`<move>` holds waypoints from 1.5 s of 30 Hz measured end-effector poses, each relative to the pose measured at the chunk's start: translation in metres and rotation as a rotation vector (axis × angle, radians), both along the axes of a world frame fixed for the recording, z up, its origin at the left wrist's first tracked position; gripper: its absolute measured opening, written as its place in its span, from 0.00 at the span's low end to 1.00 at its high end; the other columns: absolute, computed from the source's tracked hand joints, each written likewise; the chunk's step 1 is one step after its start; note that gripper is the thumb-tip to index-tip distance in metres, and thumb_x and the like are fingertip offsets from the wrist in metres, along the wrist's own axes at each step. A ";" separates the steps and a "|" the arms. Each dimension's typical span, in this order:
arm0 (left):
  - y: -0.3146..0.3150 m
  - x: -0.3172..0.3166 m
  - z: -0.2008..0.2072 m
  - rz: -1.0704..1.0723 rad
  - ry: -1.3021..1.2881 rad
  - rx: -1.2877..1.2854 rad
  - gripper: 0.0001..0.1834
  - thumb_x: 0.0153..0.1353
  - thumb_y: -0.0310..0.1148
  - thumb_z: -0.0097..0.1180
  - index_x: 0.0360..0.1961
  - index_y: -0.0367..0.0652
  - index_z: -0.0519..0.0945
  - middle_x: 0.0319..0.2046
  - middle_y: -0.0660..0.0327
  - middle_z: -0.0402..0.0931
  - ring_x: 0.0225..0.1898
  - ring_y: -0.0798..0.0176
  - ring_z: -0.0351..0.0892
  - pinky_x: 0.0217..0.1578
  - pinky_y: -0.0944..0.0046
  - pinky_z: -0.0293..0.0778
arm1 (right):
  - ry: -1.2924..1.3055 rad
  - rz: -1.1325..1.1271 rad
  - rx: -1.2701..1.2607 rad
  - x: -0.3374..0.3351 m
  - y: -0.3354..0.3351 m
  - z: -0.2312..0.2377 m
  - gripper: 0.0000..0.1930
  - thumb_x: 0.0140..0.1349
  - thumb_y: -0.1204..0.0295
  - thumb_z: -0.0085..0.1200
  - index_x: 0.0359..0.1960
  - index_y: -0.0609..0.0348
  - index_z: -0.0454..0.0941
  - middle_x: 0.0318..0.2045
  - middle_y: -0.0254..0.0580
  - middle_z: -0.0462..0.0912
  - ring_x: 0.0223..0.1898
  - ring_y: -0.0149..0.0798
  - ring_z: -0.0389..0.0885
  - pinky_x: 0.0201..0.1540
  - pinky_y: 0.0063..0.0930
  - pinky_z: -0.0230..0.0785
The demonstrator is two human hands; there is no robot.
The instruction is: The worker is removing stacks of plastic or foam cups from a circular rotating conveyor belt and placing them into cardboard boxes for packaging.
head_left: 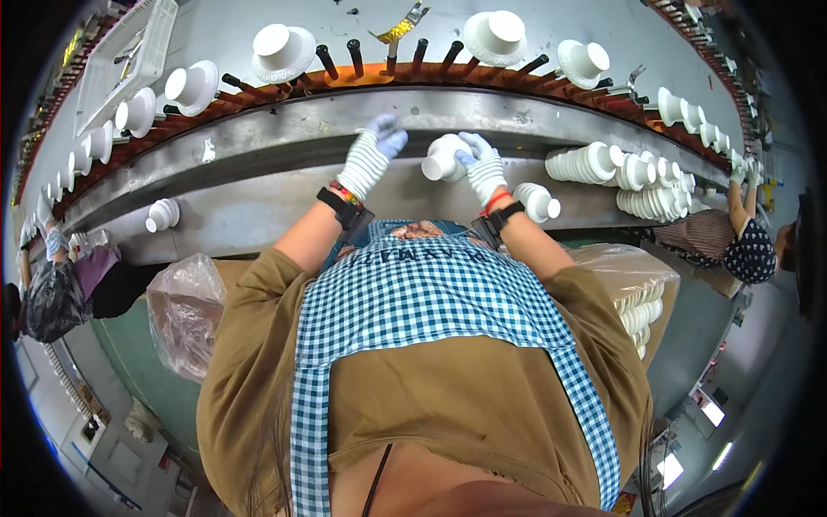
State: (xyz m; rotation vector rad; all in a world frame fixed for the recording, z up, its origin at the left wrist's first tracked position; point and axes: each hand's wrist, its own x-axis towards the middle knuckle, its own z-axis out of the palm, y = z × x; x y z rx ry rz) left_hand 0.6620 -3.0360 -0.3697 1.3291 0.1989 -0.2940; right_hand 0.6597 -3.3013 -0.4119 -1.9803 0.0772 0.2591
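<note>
Clasping a white cup [443, 160] between thumb and fingers, the gloved right hand [482, 164] adjoins a metal ledge [293, 129]; the gloved left hand [377, 148] holds its digits apart.

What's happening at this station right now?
A person wearing gloves is working at a metal bench. Their right hand holds a white cup-shaped piece, while the left hand is raised off to its left, with nothing visible in it. Beyond the bench, more white pieces sit along a row of dark-tipped pegs. Nested white stacks lie to the right, and co-workers' arms show at both sides.
</note>
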 end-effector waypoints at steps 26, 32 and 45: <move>0.139 0.016 0.064 0.357 0.158 -0.743 0.16 0.72 0.35 0.53 0.55 0.37 0.76 0.48 0.57 0.80 0.50 0.60 0.80 0.55 0.60 0.77 | -0.564 0.650 -0.135 0.030 0.232 0.196 0.50 0.42 0.53 0.74 0.68 0.54 0.65 0.66 0.59 0.65 0.69 0.57 0.64 0.70 0.45 0.57; 0.173 0.031 0.110 0.496 -0.152 -0.422 0.20 0.73 0.43 0.52 0.56 0.38 0.76 0.50 0.56 0.79 0.53 0.63 0.78 0.57 0.62 0.74 | -0.450 0.346 0.199 0.057 0.281 0.226 0.36 0.45 0.58 0.75 0.55 0.57 0.72 0.51 0.46 0.78 0.54 0.45 0.78 0.60 0.40 0.71; 0.294 0.078 0.094 0.483 -0.516 0.103 0.08 0.71 0.35 0.57 0.44 0.42 0.82 0.35 0.72 0.77 0.37 0.76 0.72 0.44 0.73 0.70 | 0.421 0.197 0.878 0.188 0.421 0.273 0.27 0.60 0.51 0.66 0.53 0.55 0.77 0.45 0.36 0.83 0.46 0.32 0.81 0.49 0.31 0.75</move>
